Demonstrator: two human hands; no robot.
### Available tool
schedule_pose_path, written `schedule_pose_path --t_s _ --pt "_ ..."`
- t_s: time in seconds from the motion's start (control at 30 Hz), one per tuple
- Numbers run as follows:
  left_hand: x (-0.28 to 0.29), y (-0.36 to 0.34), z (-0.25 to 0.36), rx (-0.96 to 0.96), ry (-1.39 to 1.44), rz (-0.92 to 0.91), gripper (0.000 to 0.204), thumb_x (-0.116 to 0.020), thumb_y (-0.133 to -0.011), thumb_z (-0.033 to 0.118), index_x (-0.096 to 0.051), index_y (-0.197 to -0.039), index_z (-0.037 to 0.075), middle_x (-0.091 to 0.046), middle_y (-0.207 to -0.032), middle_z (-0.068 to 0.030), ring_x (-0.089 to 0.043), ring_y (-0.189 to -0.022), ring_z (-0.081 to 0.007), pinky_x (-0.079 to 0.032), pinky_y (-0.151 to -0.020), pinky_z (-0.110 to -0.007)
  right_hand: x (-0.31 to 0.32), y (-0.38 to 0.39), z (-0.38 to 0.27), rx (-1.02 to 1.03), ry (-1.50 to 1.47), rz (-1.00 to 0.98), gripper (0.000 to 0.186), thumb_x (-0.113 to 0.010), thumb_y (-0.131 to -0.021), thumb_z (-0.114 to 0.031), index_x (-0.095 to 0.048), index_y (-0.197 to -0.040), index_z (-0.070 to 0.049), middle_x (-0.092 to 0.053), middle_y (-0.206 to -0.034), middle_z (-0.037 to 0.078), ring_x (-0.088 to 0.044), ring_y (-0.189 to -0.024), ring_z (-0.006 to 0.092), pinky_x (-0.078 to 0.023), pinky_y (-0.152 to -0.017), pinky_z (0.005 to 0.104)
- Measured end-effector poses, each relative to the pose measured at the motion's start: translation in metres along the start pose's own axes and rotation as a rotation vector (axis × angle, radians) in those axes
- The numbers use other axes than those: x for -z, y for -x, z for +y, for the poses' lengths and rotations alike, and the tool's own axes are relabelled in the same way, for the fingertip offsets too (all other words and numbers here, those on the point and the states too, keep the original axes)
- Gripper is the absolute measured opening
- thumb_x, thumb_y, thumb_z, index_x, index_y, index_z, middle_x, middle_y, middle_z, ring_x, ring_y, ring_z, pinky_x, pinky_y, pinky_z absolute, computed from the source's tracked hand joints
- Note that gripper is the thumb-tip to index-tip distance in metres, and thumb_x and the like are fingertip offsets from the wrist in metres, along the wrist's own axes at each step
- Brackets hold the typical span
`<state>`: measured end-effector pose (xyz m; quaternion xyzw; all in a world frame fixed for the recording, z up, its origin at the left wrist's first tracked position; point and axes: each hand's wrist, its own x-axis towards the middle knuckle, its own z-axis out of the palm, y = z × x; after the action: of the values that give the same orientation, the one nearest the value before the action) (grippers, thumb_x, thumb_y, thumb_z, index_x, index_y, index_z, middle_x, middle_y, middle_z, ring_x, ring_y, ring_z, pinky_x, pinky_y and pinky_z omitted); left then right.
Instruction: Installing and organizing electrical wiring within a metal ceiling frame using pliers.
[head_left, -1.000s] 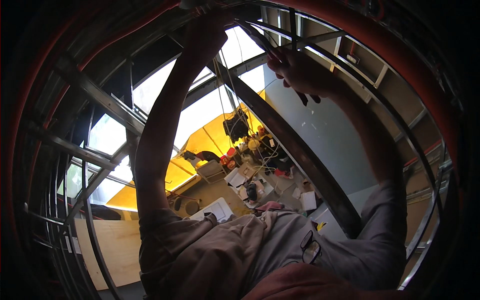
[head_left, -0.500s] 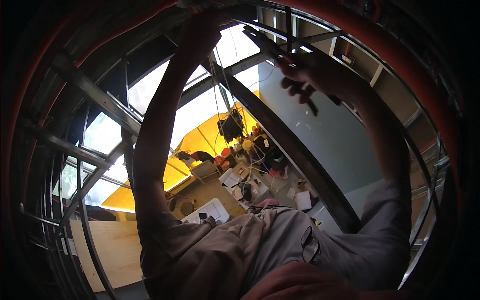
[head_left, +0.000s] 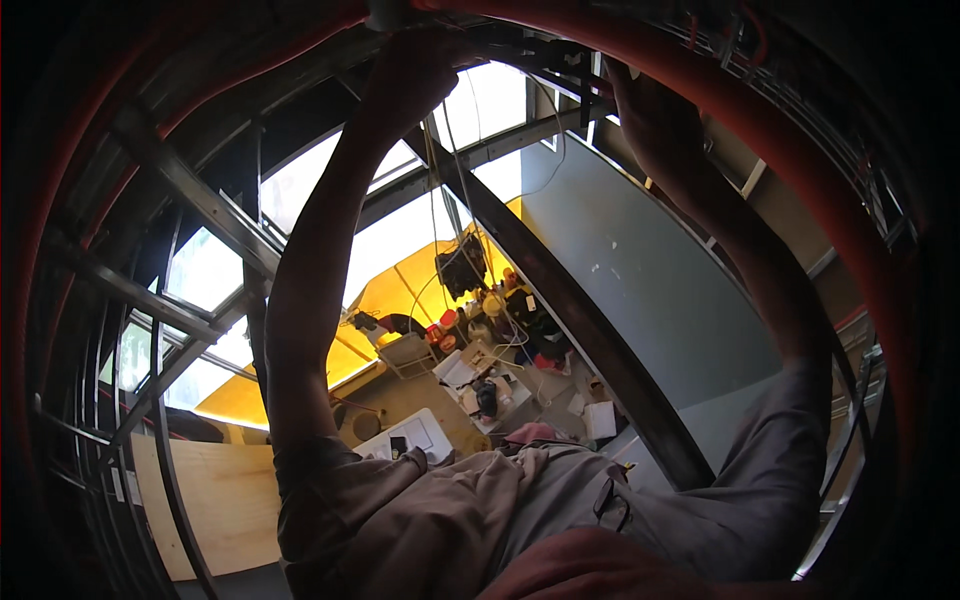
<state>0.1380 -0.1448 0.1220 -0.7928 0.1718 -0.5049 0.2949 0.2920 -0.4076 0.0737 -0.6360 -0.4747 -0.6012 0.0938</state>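
The metal ceiling frame (head_left: 200, 200) spans the view, with a red conduit (head_left: 800, 150) arching along the upper and right rim. A dark diagonal beam (head_left: 580, 330) crosses the centre. Both arms are raised overhead. The left hand (head_left: 415, 70) is closed around a dark fitting (head_left: 385, 15) at the top edge; the fingers appear wrapped, pinching it. The right hand (head_left: 645, 95) reaches up against the dark bracket (head_left: 560, 55) under the conduit; whether it is spread or closed cannot be determined. 2 thin wires (head_left: 440, 180) hang loose below the bracket. Judgement: work at the bracket is mid-way, wires not yet secured.
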Motion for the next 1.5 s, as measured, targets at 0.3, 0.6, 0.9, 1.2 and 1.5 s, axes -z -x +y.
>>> schedule_pose_path --t_s 0.3,0.6,0.9,1.2,1.5 --pt "-0.017 -0.002 -0.019 0.022 -0.073 -0.306 0.033 -0.066 -0.081 -0.003 -0.071 -0.110 0.013 -0.070 -0.108 -0.0067 -0.069 -0.097 -0.0213 -0.057 -0.086 -0.035 0.004 -0.007 0.005 0.023 -0.070 0.152 0.070 -0.063 -0.081 -0.006 -0.037 -0.145 -0.014 -0.056 -0.092 0.015 -0.058 -0.078 0.0286 -0.049 -0.069 0.0443" --pt "0.015 -0.032 0.009 0.253 0.099 -0.499 0.023 -0.065 -0.086 0.002 -0.072 -0.106 0.011 -0.070 -0.106 -0.0099 -0.070 -0.093 -0.0251 -0.058 -0.084 -0.035 -0.014 0.007 0.005 0.020 0.059 -0.033 0.060 -0.060 -0.087 -0.010 -0.042 -0.144 -0.017 -0.057 -0.089 0.014 -0.059 -0.078 0.0280 -0.048 -0.071 0.0452" --pt "0.003 -0.019 -0.007 0.017 -0.008 -0.406 0.025 -0.066 -0.086 0.001 -0.070 -0.109 0.011 -0.071 -0.099 -0.0108 -0.070 -0.092 -0.0237 -0.058 -0.082 -0.033 -0.024 0.006 0.000 -0.166 -0.389 0.082 0.063 -0.059 -0.087 -0.008 -0.040 -0.146 -0.020 -0.059 -0.094 0.016 -0.060 -0.085 0.0337 -0.047 -0.076 0.0492" --pt "0.009 -0.021 0.004 0.078 -0.063 -0.276 0.016 -0.068 -0.077 -0.001 -0.075 -0.087 0.010 -0.071 -0.078 -0.0040 -0.070 -0.074 -0.0150 -0.057 -0.078 -0.034 -0.034 0.007 0.000 -0.057 -0.165 0.047 0.075 -0.060 -0.083 -0.001 -0.032 -0.150 -0.018 -0.055 -0.085 0.014 -0.057 -0.076 0.0282 -0.046 -0.070 0.0473" --pt "0.003 -0.010 0.006 0.325 0.195 -0.198 0.021 -0.065 -0.076 -0.005 -0.070 -0.092 0.007 -0.070 -0.088 -0.0046 -0.069 -0.085 -0.0203 -0.056 -0.079 -0.035 -0.039 0.012 -0.001 -0.008 0.232 -0.173 0.070 -0.062 -0.083 -0.003 -0.038 -0.147 -0.019 -0.056 -0.082 0.012 -0.058 -0.072 0.0261 -0.047 -0.062 0.0435"
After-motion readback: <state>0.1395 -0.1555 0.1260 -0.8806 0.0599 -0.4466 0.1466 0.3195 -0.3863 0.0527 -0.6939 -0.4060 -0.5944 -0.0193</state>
